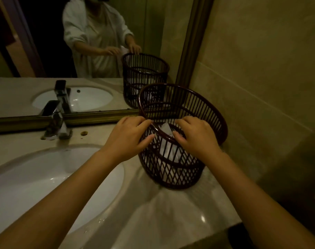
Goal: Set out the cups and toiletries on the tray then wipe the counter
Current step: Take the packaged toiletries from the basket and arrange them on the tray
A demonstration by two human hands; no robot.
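A dark brown slatted basket (203,112) stands on the marble counter (171,209) in the right corner, next to the wall. Something white (166,141), cloth or paper, lies inside it. My left hand (129,139) rests on the basket's near rim, fingers curled over the edge and thumb against the slats. On the same rim, further right, my right hand (196,137) has its fingers hooked inside. No cups, toiletries or tray are in sight.
A white oval sink (45,180) fills the counter's left side, with a chrome faucet (56,123) behind it. A framed mirror (81,42) covers the back wall and reflects the basket and a person in white. A tiled wall (260,78) closes the right side.
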